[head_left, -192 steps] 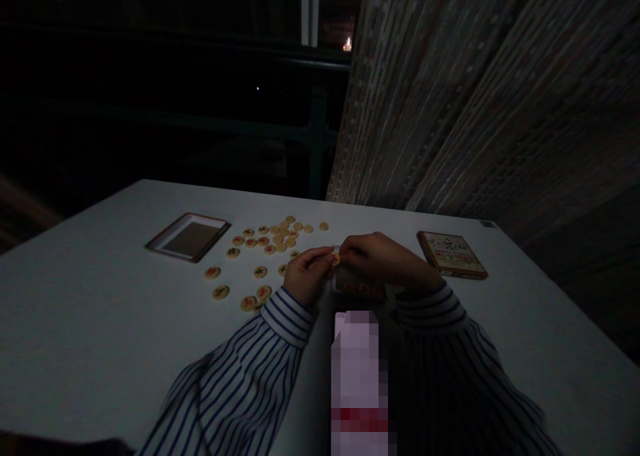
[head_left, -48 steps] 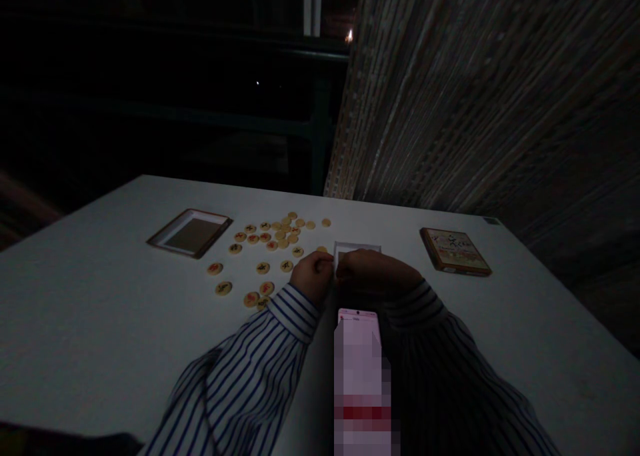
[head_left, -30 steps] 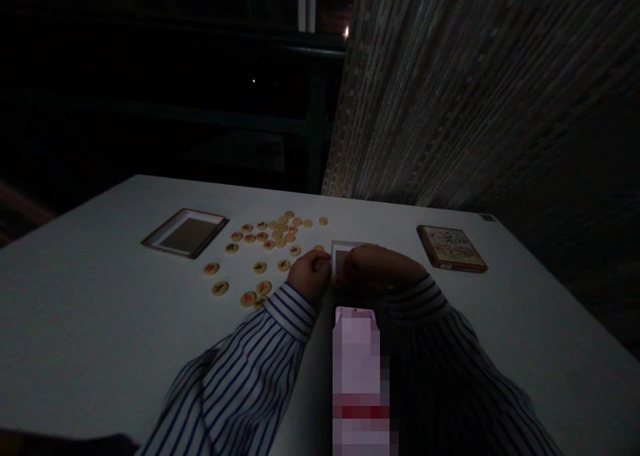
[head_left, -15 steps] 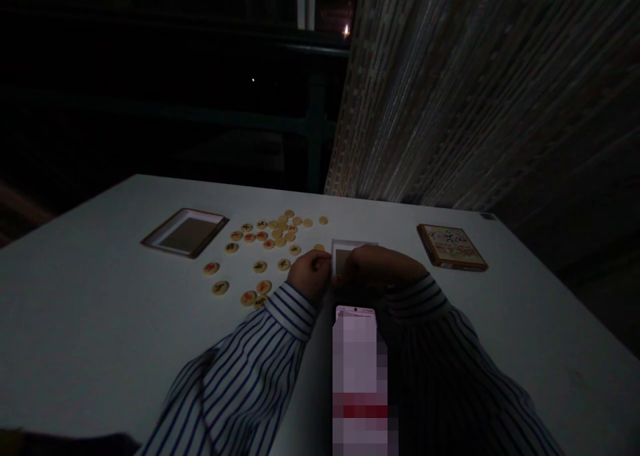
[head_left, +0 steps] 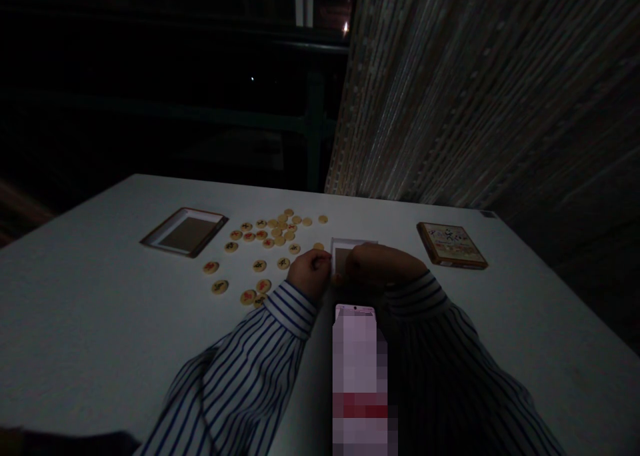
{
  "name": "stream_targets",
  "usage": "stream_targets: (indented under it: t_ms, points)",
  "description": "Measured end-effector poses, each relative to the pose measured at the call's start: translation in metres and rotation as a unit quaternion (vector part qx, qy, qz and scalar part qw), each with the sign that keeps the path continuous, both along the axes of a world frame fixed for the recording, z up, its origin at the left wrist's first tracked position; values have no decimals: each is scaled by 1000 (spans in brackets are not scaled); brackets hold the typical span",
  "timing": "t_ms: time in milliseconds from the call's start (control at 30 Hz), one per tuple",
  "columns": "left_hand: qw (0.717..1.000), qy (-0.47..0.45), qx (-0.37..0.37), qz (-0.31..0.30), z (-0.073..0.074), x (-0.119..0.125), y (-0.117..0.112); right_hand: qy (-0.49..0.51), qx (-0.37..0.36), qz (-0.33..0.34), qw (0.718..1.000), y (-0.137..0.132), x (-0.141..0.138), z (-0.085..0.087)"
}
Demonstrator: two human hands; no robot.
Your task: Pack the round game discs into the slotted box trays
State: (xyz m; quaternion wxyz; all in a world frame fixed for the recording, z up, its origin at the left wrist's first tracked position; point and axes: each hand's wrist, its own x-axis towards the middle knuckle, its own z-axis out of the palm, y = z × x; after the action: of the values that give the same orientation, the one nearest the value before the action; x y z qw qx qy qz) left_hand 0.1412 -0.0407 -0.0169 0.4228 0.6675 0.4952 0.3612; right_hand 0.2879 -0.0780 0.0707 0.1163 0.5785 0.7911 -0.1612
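Observation:
A small shallow white box point(head_left: 343, 259) with a grey-brown bottom lies between my hands in the middle of the table. My left hand point(head_left: 311, 273) is closed, with thumb and forefinger pinched at the box's left wall. Curled over the box's right part is my right hand point(head_left: 383, 264), its fingertips in shadow, so what they hold cannot be made out. Many round wooden Chinese chess pieces point(head_left: 259, 266) are spread left of my left hand, some showing red or black characters, others blank side up. One blank piece point(head_left: 319, 247) sits just beyond my left knuckles.
An open box half point(head_left: 220, 224) rests at the left of the white table point(head_left: 125, 309). A printed closed-looking box point(head_left: 453, 246) lies at the right. Nearest me is a lit phone point(head_left: 355, 363), its screen pixelated. A string curtain point(head_left: 400, 109) hangs beyond the far right edge.
Both hands stay in place at the box, and the chess pieces lie as before. Only a very slight shift of the camera shows.

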Motion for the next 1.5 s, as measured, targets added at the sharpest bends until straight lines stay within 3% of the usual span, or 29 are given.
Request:
stream_targets:
  t_ms: [300,833,1100,1333,1500]
  points:
    - [1000,16,14,-9,3,-1,0,-31,29,18,999,-1,-1,0]
    - [1000,11,21,-4,1,-1,-1,-17,17,20,1000,2,2,-6]
    - [1000,11,22,-9,0,-1,1,-23,11,-9,1000,1,4,-4]
    - [1000,9,16,-23,-5,-4,4,-63,4,-93,994,-1,12,2]
    - [1000,2,6,-19,-7,-3,5,-54,-32,-102,993,0,13,0]
